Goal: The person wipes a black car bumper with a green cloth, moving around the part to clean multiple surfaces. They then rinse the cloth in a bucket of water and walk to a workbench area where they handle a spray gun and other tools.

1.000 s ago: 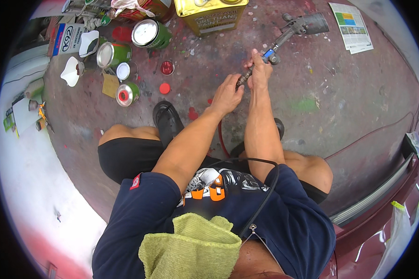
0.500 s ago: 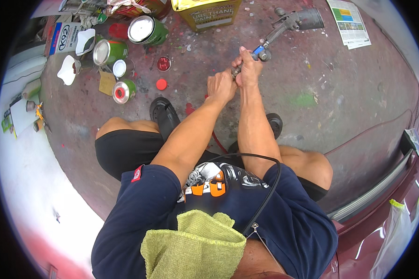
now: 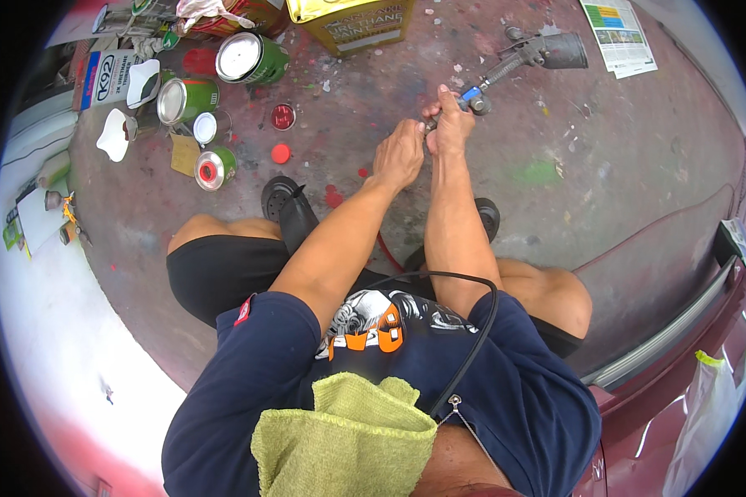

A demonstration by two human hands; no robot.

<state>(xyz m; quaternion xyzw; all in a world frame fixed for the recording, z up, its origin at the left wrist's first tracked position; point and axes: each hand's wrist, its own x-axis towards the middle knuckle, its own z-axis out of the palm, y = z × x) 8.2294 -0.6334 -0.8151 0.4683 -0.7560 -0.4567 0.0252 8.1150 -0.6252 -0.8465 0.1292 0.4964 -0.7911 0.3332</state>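
Note:
A grey metal spray gun (image 3: 518,62) with a dark cup (image 3: 564,51) points away to the right over the floor. My right hand (image 3: 450,128) is closed around its lower end, just below a blue-banded fitting (image 3: 472,94) with a round knob beside it. Beside it, my left hand (image 3: 399,155) is closed with its fingertips against the hose coupling (image 3: 432,124) at the gun's lower end; the fingers mostly hide this part. A red hose (image 3: 389,253) shows between my forearms.
On the left stand several green paint cans (image 3: 253,58), a small can with a red cap (image 3: 214,169) and a thinner tin (image 3: 109,80). A yellow-topped tin (image 3: 352,25) is ahead. Printed paper (image 3: 618,37) lies far right. A dark red panel (image 3: 663,364) borders the right.
The spray gun and my right hand have shifted slightly right. My left hand has turned a little, its fingers less tightly curled against the right hand. The surrounding cans appear slightly further left.

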